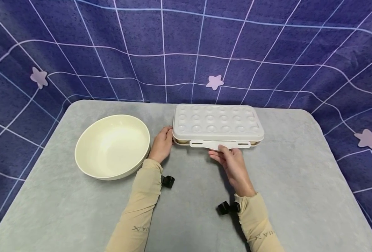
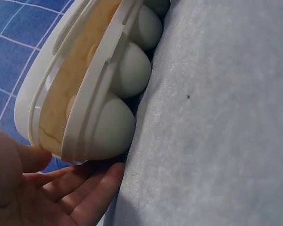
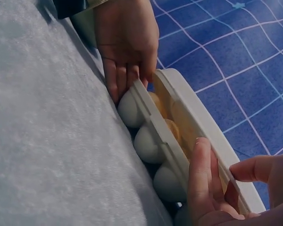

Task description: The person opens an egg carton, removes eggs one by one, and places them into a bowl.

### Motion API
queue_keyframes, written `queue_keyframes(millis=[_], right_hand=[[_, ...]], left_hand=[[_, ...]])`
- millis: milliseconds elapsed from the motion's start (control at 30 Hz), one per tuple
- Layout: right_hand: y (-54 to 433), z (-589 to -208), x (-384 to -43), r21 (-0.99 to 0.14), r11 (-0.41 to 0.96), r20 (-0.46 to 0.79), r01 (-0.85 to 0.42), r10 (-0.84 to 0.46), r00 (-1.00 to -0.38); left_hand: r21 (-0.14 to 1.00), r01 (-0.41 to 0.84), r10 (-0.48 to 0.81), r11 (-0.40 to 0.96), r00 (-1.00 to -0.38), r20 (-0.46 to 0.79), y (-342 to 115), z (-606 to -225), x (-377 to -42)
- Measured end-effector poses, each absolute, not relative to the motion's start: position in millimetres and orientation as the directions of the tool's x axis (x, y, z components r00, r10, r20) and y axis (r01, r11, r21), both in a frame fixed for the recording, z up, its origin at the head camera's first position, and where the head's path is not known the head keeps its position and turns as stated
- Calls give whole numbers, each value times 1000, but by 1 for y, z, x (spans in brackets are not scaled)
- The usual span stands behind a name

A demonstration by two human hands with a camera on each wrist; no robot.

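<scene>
A white egg box [image 1: 217,120] with a dimpled lid stands on the table, its long latch flap [image 1: 201,144] sticking out at the front. My left hand [image 1: 162,144] holds the box's left end, thumb at the rim and fingers lower down by the tray. The right hand [image 1: 233,168] pinches the latch flap, thumb on one side and fingers on the other. In the right wrist view, a gap shows between lid [image 3: 203,117] and tray [image 3: 153,115], with amber, rounded shapes inside. Pale, rounded cups [image 2: 114,127] form the tray's underside.
A large cream bowl [image 1: 112,147] sits on the left of the grey table [image 1: 192,210], close by the left forearm. Behind the table hangs a blue cloth [image 1: 179,38] with a grid of lines and stars. Each wrist carries a small black mount [image 1: 167,181].
</scene>
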State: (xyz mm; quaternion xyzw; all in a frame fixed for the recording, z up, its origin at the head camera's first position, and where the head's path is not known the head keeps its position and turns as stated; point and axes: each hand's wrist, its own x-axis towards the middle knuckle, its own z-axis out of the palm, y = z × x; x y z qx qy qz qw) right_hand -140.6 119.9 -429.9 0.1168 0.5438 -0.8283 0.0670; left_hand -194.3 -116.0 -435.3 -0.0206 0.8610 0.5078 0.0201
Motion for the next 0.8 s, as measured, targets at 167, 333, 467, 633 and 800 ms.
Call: queue_keyframes(millis=[167,333,467,633,800], right_hand=[[123,-424,-140,-902,-385,-212,193,8,-977],[123,-416,-143,-914,-375,-181,156,32,-983],[122,-408,-147,-910,-392,-170,136,54,-984],[120,-395,-155,-903,-419,-134,99,55,-989],[119,-382,-165,-909,-414,-84,52,57,-995]], left_hand=[[873,-47,-2,486,-999,-53,-113,-435,-196],[871,-42,11,489,-998,-55,-112,-437,-196],[867,-42,9,496,-999,-53,-113,-438,-196],[867,-37,0,497,-999,-43,-115,-441,-196],[866,-23,2,500,-1000,-27,-116,-440,-195]])
